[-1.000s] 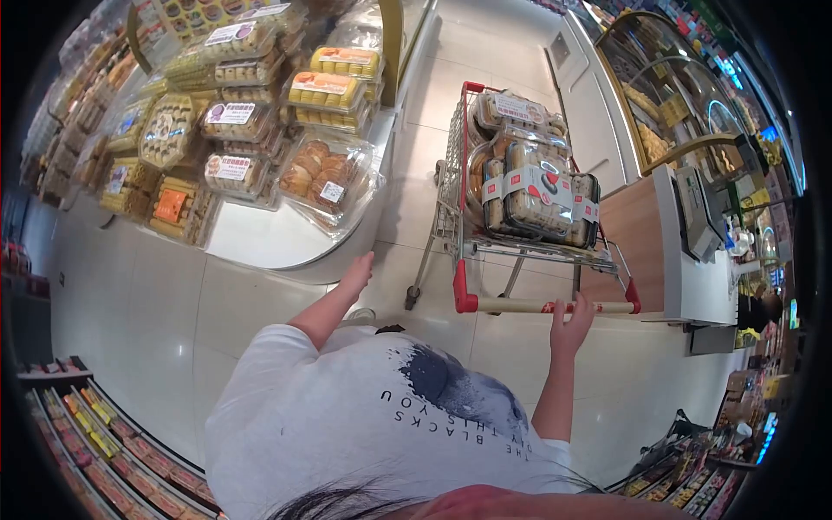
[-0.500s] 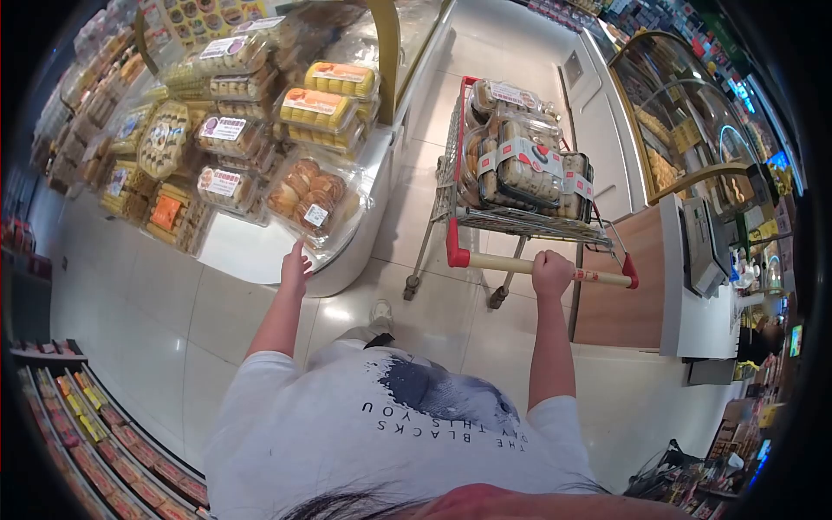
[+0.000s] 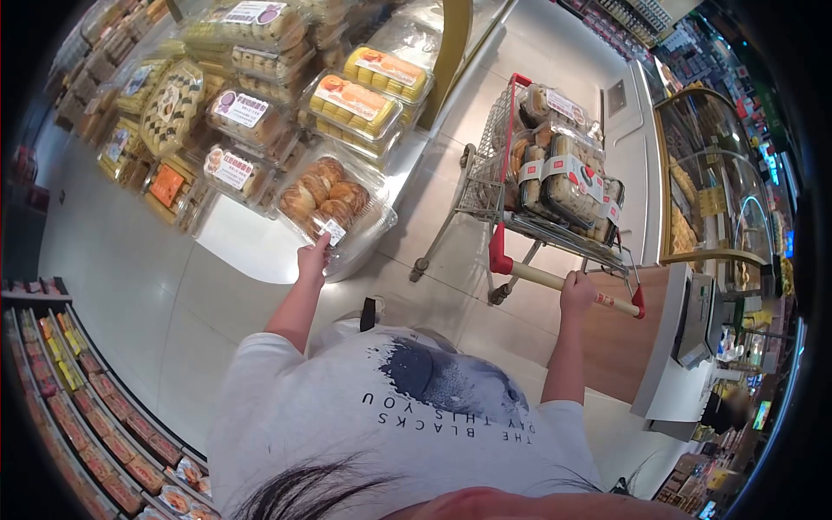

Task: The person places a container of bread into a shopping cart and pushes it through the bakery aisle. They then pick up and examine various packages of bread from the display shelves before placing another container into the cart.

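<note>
My left hand (image 3: 314, 260) is closed on the near edge of a clear plastic box of pastries (image 3: 323, 198), its thumb by the white label; the fingers under the edge are mostly hidden. Round, golden-brown pastries fill this box, which rests at the corner of a white display counter (image 3: 244, 243). With fingers wrapped round it, my right hand (image 3: 578, 292) grips the handle (image 3: 539, 276) of a shopping cart (image 3: 490, 165). Inside the cart are several clear packs of baked goods (image 3: 572, 178) with red and white labels.
Yellow-cake packs (image 3: 354, 104) and other boxed pastries (image 3: 238, 113) are stacked behind the counter corner. At right stand a glass bakery case (image 3: 715, 173) and a wood-fronted counter (image 3: 628, 342) with a scale (image 3: 696, 321). A shelf of packaged goods (image 3: 95, 390) lines the lower left.
My left hand has moved up from beside the counter edge and closed on the pastry box. My right hand stays on the cart handle. The view has shifted, placing the cart further right.
</note>
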A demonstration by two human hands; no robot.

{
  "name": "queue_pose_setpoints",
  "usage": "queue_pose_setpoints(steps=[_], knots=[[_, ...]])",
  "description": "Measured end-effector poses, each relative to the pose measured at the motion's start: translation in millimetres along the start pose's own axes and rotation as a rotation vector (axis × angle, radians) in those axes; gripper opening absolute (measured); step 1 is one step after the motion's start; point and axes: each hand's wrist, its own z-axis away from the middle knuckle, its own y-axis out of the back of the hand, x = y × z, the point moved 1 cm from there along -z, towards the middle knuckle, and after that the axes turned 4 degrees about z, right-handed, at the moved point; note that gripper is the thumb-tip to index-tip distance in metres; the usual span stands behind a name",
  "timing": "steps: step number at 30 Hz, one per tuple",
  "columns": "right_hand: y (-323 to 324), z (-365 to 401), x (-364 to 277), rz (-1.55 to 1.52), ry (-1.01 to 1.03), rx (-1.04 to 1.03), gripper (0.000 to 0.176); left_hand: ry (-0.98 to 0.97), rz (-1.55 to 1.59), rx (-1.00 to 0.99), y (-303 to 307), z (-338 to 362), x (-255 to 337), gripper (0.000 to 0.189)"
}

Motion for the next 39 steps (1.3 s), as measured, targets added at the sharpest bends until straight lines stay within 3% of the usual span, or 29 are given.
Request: queue_pose_setpoints(steps=[4, 7, 10, 11, 13, 15, 19, 22, 23, 25, 28, 31, 33, 35, 37, 39], knots=[[3, -14, 11, 0.007, 0.066, -0.059, 0.034, -0.083, 0.086, 0.137, -2, 22, -5, 0.043], [16, -25, 14, -0.086, -0.065, -0.294, 0.027, 0.005, 0.178, 0.074, 18, 27, -20, 0.059], [14, -30, 15, -0.387, -0.183, -0.242, 0.024, 0.007, 0.229, 0.108, 12, 75, -9, 0.063], [25, -35, 4, -0.439, -0.068, -0.199, 0.026, 0.016, 0.311, -0.027, 14, 90, -3, 0.068], [34, -38, -23, -0.540, 0.158, -0.118, 0.032, 0.012, 0.387, -0.115, 9, 117, 0, 0.060], [44, -43, -72, -0.762, 0.254, -0.269, 0.035, -0.028, 0.417, -0.174, -3, 143, 7, 0.061], [64, -50, -172, -1.092, 0.327, -0.815, 0.073, -0.173, 0.294, -0.294, -33, 195, 42, 0.072], [71, -59, -210, -1.139, 0.178, -1.149, 0.084, -0.275, 0.138, -0.386, -49, 207, 55, 0.073], [72, -63, -212, -1.279, 0.100, -1.187, 0.081, -0.287, 0.086, -0.384, -56, 216, 65, 0.074], [74, -74, -205, -1.311, 0.002, -1.220, 0.079, -0.226, -0.062, -0.395, -66, 233, 92, 0.076], [78, -81, -190, -1.410, -0.152, -1.226, 0.073, -0.245, 0.040, -0.476, -68, 227, 104, 0.071], [103, -84, -175, -1.488, -0.345, -1.175, 0.067, -0.183, -0.116, -0.076, -52, 176, 94, 0.067], [109, -86, -157, -1.545, -0.332, -1.138, 0.065, -0.097, -0.386, 0.187, -28, 138, 75, 0.078], [125, -87, -142, -1.632, -0.317, -1.051, 0.063, 0.091, -0.365, 0.329, -8, 100, 46, 0.080], [140, -88, -123, -1.716, -0.403, -0.985, 0.061, 0.332, -0.304, 0.098, 21, 53, 10, 0.080], [152, -87, -103, -1.789, -0.487, -0.907, 0.058, 0.269, -0.265, 0.055, 0, 52, 13, 0.072]])
